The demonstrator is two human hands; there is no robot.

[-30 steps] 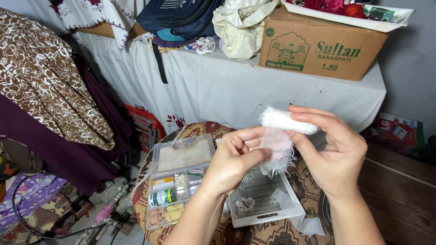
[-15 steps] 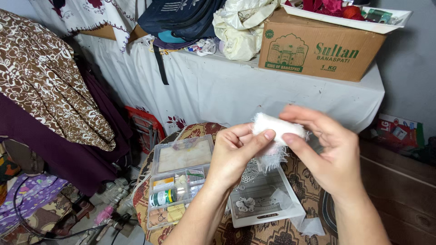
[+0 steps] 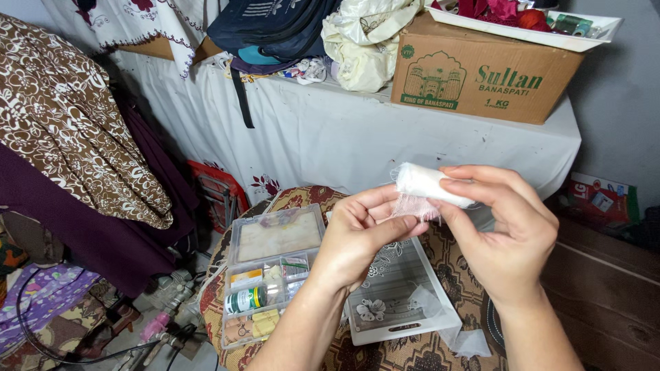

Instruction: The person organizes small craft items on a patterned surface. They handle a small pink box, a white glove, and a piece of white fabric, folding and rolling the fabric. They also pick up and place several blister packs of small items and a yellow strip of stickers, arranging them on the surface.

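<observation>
- I count two hands in my view and one small white roll of gauze bandage (image 3: 430,184), held in the air above the round stool.
- My right hand (image 3: 505,237) grips the roll, fingers curled over its top and thumb under it.
- My left hand (image 3: 361,237) pinches the loose frayed end of gauze (image 3: 416,206) between thumb and forefinger, just under the roll.
- Below my left wrist lies one clear plastic compartment box (image 3: 271,275), lid flat, with a small green-labelled bottle (image 3: 245,299) and yellow and orange packets in its sections.
- Beside it sits one white flower-printed tray (image 3: 399,295), partly hidden by my left hand.
- Both rest on the patterned brown stool cover (image 3: 412,354).
- Behind stands a white-draped table (image 3: 357,137) bearing one printed cardboard carton (image 3: 485,65), a dark backpack (image 3: 271,27) and a cream cloth bundle (image 3: 364,41).
- A brown floral fabric (image 3: 75,130) hangs at my left.
</observation>
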